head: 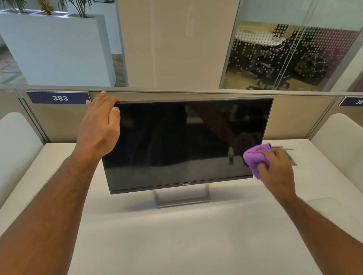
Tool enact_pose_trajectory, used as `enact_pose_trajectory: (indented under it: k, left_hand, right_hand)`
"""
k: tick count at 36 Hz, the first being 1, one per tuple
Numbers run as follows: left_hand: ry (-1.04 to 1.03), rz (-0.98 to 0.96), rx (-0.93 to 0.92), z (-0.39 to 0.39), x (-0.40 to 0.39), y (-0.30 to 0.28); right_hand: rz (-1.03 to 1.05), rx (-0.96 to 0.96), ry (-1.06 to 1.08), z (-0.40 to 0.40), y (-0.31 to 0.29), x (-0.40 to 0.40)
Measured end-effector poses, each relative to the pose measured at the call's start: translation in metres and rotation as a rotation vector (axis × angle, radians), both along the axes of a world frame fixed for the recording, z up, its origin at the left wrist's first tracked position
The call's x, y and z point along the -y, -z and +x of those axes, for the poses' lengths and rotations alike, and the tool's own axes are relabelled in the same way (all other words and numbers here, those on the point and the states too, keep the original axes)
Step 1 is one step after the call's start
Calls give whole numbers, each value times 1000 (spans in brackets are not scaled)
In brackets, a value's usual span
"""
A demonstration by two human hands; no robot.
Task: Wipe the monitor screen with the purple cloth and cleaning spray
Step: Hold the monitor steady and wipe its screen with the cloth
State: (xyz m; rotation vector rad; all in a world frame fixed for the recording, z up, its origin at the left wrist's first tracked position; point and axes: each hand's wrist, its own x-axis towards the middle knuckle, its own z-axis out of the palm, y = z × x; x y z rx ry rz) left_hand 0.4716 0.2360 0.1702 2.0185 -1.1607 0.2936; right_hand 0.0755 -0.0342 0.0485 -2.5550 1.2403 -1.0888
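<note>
Right hand (275,168) presses purple cloth (256,160) on monitor (176,142), white desk (186,247)

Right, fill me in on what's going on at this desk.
A person is cleaning a monitor that stands on a white desk. The left hand grips the monitor's top left corner, seemingly to steady it. The right hand holds a bunched purple cloth against the lower right corner of the dark screen. No spray bottle is in view. Behind the monitor, the partition carries the labels 383 and 384.
</note>
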Motion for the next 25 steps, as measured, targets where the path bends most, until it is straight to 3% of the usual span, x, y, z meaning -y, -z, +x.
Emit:
enact_pose_trajectory:
  k: [12,19,25]
  left_hand:
    - [8,14,-18,-1,-1,-2]
    - [14,11,-20,-2,0,-3]
    - [14,31,-15,-1,-3,-6]
  right_hand:
    - [-155,373,84,61,-120,38]
    - [-101,468,133,105,-123,4]
    - [-77,371,-59,165,-104,-68]
